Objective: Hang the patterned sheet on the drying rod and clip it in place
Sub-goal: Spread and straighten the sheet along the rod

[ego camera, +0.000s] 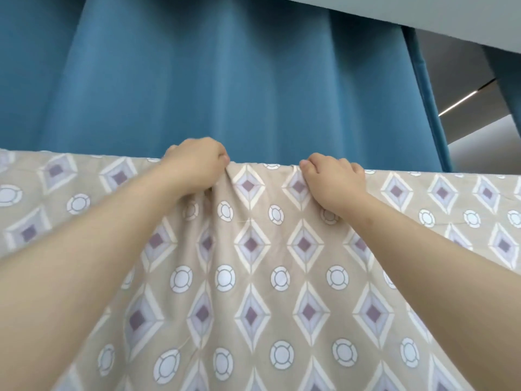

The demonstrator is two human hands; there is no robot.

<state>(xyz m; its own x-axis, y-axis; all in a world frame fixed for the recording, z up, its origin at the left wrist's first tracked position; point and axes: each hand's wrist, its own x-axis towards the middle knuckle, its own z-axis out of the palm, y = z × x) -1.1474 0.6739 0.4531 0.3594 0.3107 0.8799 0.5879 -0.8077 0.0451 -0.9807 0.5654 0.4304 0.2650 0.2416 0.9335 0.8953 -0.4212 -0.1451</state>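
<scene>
Pinching the top fold of the patterned sheet (253, 277), left grip (194, 162) and right grip (332, 176) both clamp fabric, likely to even it over the hidden rod.

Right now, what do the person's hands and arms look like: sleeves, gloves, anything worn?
Both bare: left hand and right hand, on bare forearms. No sleeves, gloves, watch or wristband show up to the frame edge. The fingers are mostly hidden, so rings cannot be ruled out.
</scene>
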